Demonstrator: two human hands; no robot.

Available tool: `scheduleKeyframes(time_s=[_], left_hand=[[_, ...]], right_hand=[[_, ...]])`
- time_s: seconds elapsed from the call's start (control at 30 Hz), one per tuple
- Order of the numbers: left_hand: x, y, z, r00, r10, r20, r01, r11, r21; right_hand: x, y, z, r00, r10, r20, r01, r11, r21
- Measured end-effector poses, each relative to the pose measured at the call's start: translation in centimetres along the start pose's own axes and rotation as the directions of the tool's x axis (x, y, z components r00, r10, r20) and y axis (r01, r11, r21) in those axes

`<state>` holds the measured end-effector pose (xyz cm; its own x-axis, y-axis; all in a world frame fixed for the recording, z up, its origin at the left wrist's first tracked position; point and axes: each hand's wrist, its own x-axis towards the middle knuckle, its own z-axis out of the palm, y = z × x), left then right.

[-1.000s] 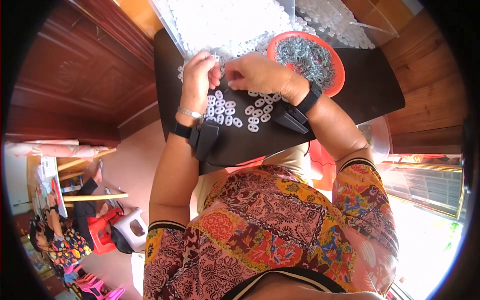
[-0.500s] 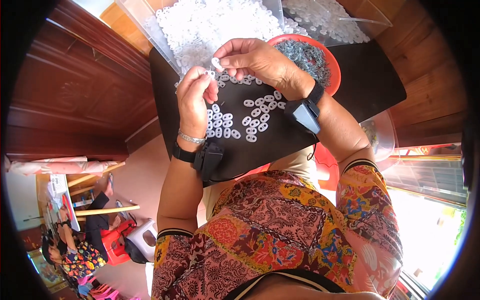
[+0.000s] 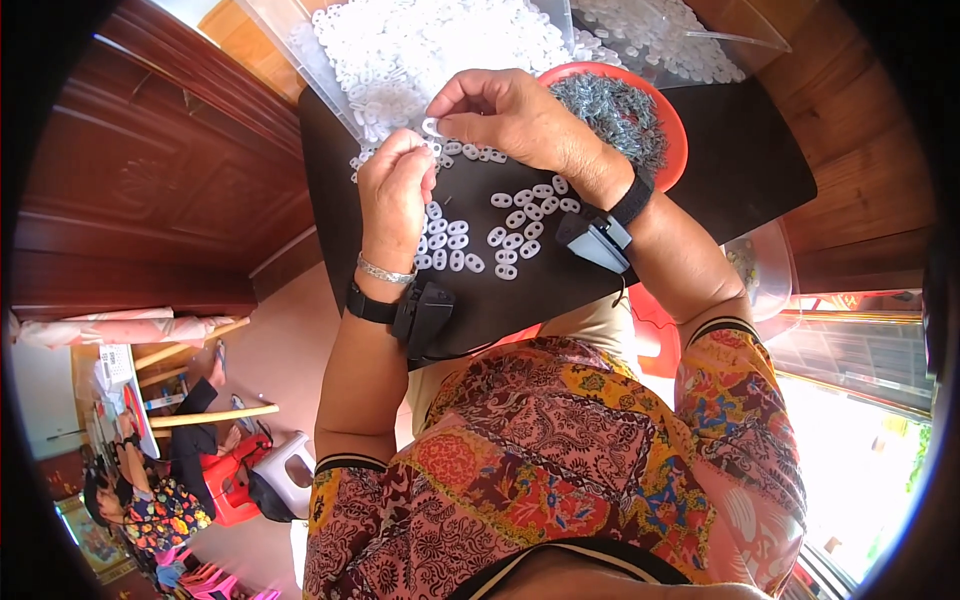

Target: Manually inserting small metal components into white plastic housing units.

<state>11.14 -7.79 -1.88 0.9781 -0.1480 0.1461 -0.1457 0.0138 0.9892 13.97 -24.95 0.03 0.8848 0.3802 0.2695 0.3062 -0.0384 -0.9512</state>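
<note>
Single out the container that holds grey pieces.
The round red bowl beside the right hand: its pieces are grey, while the clear bins hold white ones.

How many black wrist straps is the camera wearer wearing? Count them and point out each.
2. One strap is on the left wrist, on the elbow side of the silver bracelet; the other strap is on the right wrist. Neither is fully hidden.

Over the far side of the worktop, both hands are pinching thumb-to-finger, the left hand curling, the right hand arching. The left forearm is crossing the worktop's near left corner; the right forearm is slanting inward over its near right edge.
</note>
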Motion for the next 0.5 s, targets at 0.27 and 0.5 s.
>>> scheduleKeyframes(time_s=[0.27,0.5], left_hand=[[0.14,-0.23,0.35,0.999,0.013,-0.034,-0.012,0.999,0.038],[0.14,-0.24,0.19,0.999,0.043,-0.029,-0.044,0.999,-0.025]], right_hand=[[0.05,0.33,-0.09,1.0,0.0,0.016,0.002,0.997,-0.079],[0.11,0.52,0.25,0.996,-0.048,0.078,0.053,0.996,-0.068]])
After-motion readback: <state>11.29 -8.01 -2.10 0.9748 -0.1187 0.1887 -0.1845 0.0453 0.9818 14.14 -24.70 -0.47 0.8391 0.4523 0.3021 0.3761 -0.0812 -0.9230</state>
